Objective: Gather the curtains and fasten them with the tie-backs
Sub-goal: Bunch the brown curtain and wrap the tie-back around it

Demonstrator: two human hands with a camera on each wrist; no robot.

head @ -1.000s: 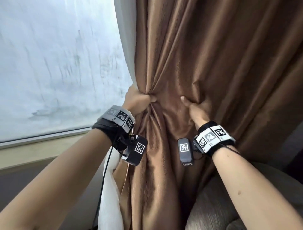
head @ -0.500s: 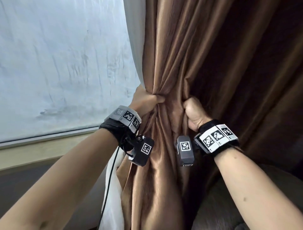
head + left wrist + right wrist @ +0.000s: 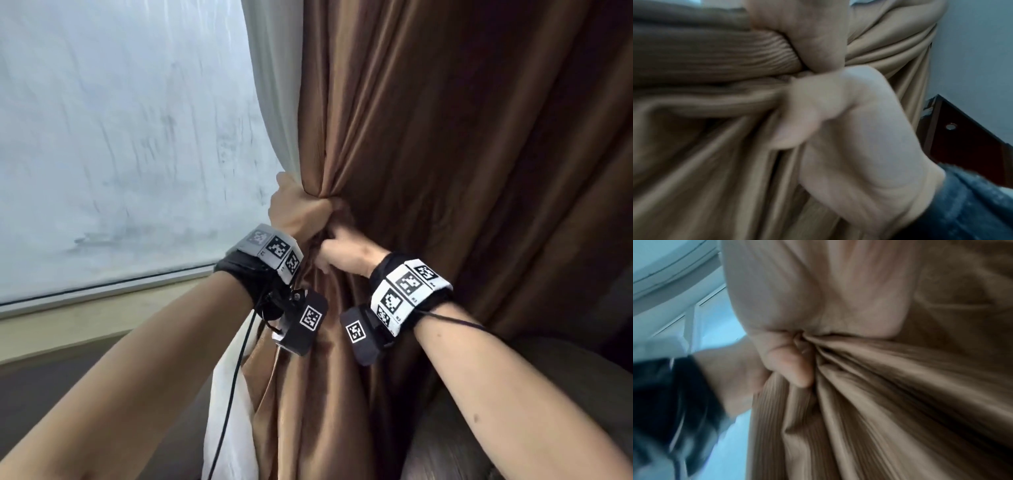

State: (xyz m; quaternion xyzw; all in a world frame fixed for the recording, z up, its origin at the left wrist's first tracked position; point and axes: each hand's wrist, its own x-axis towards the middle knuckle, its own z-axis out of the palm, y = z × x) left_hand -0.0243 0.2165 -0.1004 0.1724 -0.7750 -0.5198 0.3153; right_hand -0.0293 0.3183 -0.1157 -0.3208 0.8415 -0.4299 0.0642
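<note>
The left hand (image 3: pixel 296 209) is fisted tight around the gathered waist of the brown curtain (image 3: pixel 445 144), dead centre of the head view, folds fanning up toward twelve o'clock and spilling down toward six. The right hand (image 3: pixel 346 255) sits just at its four o'clock, touching it, fingers curled into the same bunched cloth. White sheer curtain (image 3: pixel 274 102) hangs at the left hand's eleven o'clock, against the frosted window (image 3: pixel 120 144).
</note>
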